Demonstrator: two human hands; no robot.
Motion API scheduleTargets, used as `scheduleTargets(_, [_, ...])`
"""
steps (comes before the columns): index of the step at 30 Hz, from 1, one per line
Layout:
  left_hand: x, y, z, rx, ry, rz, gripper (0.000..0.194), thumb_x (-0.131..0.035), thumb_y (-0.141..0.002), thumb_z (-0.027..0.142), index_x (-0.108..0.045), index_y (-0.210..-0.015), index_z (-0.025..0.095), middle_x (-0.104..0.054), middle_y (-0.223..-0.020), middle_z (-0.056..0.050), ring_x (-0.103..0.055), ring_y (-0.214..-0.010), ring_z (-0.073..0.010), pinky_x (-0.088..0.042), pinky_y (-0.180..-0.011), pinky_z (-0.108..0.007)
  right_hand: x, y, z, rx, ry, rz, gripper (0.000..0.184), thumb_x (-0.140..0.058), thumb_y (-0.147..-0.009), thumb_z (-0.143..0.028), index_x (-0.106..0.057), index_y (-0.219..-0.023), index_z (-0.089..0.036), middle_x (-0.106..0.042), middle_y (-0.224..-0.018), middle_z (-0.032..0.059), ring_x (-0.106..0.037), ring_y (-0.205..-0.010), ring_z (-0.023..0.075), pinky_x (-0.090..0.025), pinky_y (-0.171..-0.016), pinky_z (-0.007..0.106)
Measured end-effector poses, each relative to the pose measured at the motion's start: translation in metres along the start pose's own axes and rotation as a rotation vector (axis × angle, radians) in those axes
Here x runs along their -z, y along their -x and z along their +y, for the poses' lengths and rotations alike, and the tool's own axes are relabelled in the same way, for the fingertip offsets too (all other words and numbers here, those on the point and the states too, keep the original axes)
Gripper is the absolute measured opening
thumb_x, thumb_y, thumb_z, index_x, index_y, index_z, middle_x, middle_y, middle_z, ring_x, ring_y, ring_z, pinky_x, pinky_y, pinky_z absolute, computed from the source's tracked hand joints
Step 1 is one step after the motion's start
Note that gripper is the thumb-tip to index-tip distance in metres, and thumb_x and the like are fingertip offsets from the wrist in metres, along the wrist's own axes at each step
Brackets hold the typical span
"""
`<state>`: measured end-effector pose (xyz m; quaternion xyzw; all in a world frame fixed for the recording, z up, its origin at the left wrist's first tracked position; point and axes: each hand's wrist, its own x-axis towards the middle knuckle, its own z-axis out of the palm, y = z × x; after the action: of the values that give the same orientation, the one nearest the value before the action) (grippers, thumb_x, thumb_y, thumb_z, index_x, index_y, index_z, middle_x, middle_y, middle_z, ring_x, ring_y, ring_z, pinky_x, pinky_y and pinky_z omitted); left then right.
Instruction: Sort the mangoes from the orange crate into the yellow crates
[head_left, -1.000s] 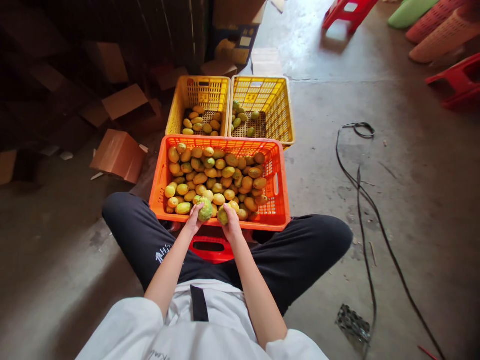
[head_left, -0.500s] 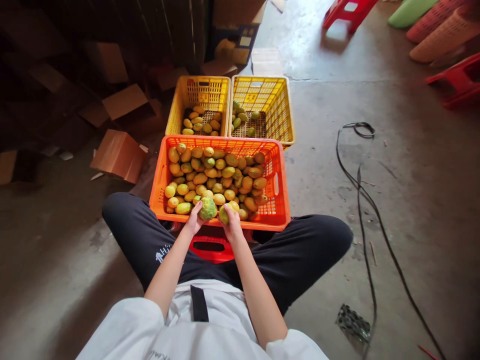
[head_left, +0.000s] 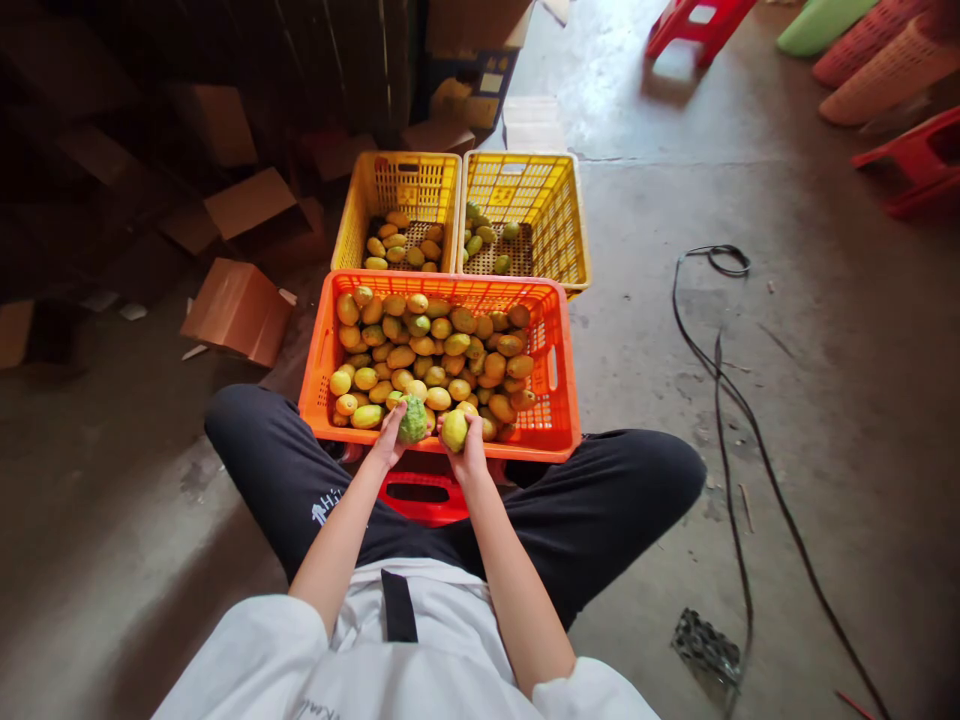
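My left hand (head_left: 390, 437) is closed round a bumpy green fruit (head_left: 412, 420), its kind not clear. In my right hand (head_left: 470, 447) sits a smoother yellow-green fruit (head_left: 454, 430), with the fingers wrapped round its side and underneath. Both hands are over the near rim of an orange plastic crate (head_left: 442, 440), side by side and a little apart. Many yellow, orange and greenish oval fruits (head_left: 420, 345) fill most of that crate.
Behind the orange crate stand two yellow crates: the left one (head_left: 360, 190) holds several orange-yellow fruits, the right one (head_left: 574, 210) several greenish ones. Cardboard boxes (head_left: 238, 310) lie at left. A black cable (head_left: 720, 375) crosses the floor at right, with a red stool (head_left: 697, 30) beyond.
The fruit in my right hand has been turned and now shows a yellower face. The green fruit in my left hand has rotated and shifted slightly left. The crates have not moved.
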<state>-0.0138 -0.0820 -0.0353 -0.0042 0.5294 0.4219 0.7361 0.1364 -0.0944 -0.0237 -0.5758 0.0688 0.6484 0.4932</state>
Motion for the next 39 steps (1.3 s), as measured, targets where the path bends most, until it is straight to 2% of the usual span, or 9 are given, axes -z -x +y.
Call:
scheduleTargets(5, [-0.004,0.002,0.001,0.023,0.009,0.014,0.037,-0.079,-0.095,0.049,-0.074,-0.107,0.014,-0.080,-0.091,-0.015,-0.083,-0.097,-0.0321,-0.069,-0.096,-0.046,0.000,-0.002,0.002,-0.023,-0.003,0.028,0.030,-0.072,-0.090,-0.054,-0.066,-0.085,-0.025,-0.072,-0.070,-0.0007,-0.071,-0.064,0.0175,-0.059,-0.055,0.025])
scheduleTargets(10, [-0.009,0.004,0.001,-0.019,0.041,0.080,0.032,-0.081,-0.093,0.042,-0.077,-0.105,0.013,-0.082,-0.093,-0.012,-0.082,-0.095,-0.0260,-0.068,-0.090,-0.034,-0.001,0.000,0.001,-0.013,-0.014,0.084,0.027,-0.075,-0.085,-0.050,-0.066,-0.089,-0.025,-0.070,-0.068,-0.0030,-0.068,-0.061,0.0168,-0.055,-0.049,0.024])
scheduleTargets(13, [-0.012,0.005,0.002,-0.020,0.084,0.129,0.027,-0.071,-0.101,0.038,-0.078,-0.108,0.013,-0.082,-0.095,-0.010,-0.081,-0.096,-0.0241,-0.067,-0.089,-0.031,-0.002,0.002,0.001,-0.009,0.001,0.072,0.031,-0.081,-0.079,-0.050,-0.067,-0.091,-0.024,-0.071,-0.070,-0.0032,-0.069,-0.062,0.0166,-0.055,-0.051,0.024])
scheduleTargets(16, [-0.013,0.006,0.005,-0.016,0.122,0.120,0.034,-0.056,-0.110,0.039,-0.078,-0.113,0.013,-0.083,-0.101,-0.011,-0.080,-0.103,-0.0232,-0.065,-0.091,-0.029,-0.004,0.004,0.001,0.003,0.043,0.068,0.037,-0.086,-0.073,-0.050,-0.068,-0.091,-0.024,-0.073,-0.072,-0.0027,-0.071,-0.065,0.0180,-0.056,-0.053,0.026])
scheduleTargets(22, [-0.013,0.005,0.005,0.048,0.108,0.061,0.049,-0.046,-0.113,0.048,-0.077,-0.123,0.011,-0.083,-0.096,-0.013,-0.082,-0.099,-0.0275,-0.068,-0.094,-0.039,-0.005,0.003,0.003,0.059,0.101,0.061,0.037,-0.090,-0.069,-0.047,-0.070,-0.089,-0.023,-0.076,-0.074,-0.0020,-0.072,-0.067,0.0178,-0.057,-0.056,0.025])
scheduleTargets(25, [-0.012,0.004,0.002,0.065,0.072,0.024,0.050,-0.052,-0.111,0.052,-0.078,-0.124,0.011,-0.084,-0.098,-0.016,-0.082,-0.106,-0.0332,-0.067,-0.097,-0.046,-0.006,0.003,0.002,0.009,0.093,0.033,0.035,-0.081,-0.080,-0.055,-0.068,-0.088,-0.023,-0.076,-0.072,0.0003,-0.073,-0.064,0.0192,-0.055,-0.052,0.026])
scheduleTargets(30, [-0.008,0.003,0.000,0.031,-0.002,0.014,0.049,-0.076,-0.098,0.059,-0.076,-0.110,0.012,-0.082,-0.091,-0.013,-0.083,-0.098,-0.0311,-0.070,-0.088,-0.040,-0.007,0.006,-0.002,-0.066,0.107,0.070,0.040,-0.071,-0.090,-0.064,-0.068,-0.091,-0.024,-0.076,-0.070,0.0026,-0.076,-0.064,0.0231,-0.055,-0.052,0.030])
scheduleTargets(34, [-0.004,0.002,-0.001,-0.030,-0.064,-0.009,0.049,-0.097,-0.078,0.048,-0.075,-0.108,0.016,-0.081,-0.092,-0.009,-0.082,-0.100,-0.0301,-0.068,-0.088,-0.037,-0.006,0.011,-0.003,-0.078,0.189,0.062,0.047,-0.080,-0.081,-0.068,-0.069,-0.096,-0.024,-0.076,-0.072,0.0003,-0.074,-0.062,0.0207,-0.054,-0.050,0.028])
scheduleTargets(39, [-0.002,0.002,-0.002,-0.080,-0.088,-0.024,0.045,-0.100,-0.071,0.033,-0.073,-0.102,0.015,-0.079,-0.089,-0.006,-0.080,-0.096,-0.0266,-0.065,-0.088,-0.033,-0.006,0.012,0.000,0.025,0.228,0.025,0.057,-0.099,-0.061,-0.051,-0.064,-0.098,-0.025,-0.075,-0.079,-0.0024,-0.073,-0.062,0.0182,-0.054,-0.048,0.025])
